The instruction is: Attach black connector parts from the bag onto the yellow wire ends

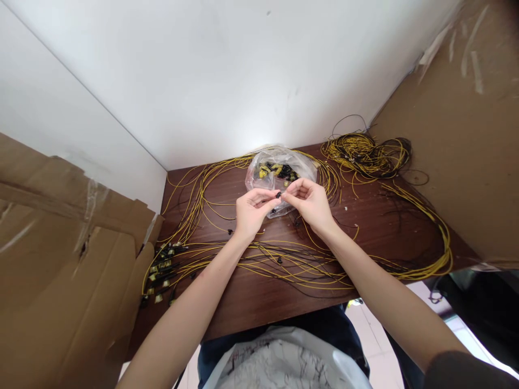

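Observation:
Between the fingertips of my left hand [255, 209] is a small black plastic part [278, 195], pinched by thumb and forefinger. My right hand [308, 202] meets it from the other side, its thumb and forefinger pressed together; what those fingers hold is too small to make out. Just behind both hands lies a clear plastic bag [306, 165] with small yellow and black pieces [279, 172] in it. Under my forearms, long yellow and black wires [284, 251] run across the table.
A tangled wire bundle [357, 154] lies at the back right. Wire ends with black and yellowish connectors [162, 265] gather at the left. Cardboard walls [60, 270] flank the brown table [251, 308], and a white panel [227, 81] rises behind. A whitish plastic sheet [284, 362] covers my lap.

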Motion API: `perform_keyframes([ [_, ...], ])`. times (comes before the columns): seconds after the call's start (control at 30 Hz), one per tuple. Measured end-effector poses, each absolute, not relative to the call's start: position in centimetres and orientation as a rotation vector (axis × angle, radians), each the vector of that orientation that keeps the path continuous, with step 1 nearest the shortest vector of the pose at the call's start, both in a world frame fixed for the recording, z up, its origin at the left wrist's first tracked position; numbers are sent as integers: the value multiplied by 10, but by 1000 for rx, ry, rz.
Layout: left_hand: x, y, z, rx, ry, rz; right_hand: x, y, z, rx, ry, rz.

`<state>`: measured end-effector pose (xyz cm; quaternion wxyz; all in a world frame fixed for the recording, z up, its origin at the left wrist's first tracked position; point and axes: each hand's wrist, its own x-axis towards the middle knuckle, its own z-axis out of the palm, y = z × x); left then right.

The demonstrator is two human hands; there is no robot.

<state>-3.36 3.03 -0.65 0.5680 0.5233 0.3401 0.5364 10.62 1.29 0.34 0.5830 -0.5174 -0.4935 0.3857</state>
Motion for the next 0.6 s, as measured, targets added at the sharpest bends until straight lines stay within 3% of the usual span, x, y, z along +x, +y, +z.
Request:
perform_keyframes([
  [0.37,-33,32,-8,1227,799,1248,109,12,3,-1252,-1262,856],
  [0.6,-33,32,-6,1212,768,1270,112,7,10,-1368,-1525,547],
])
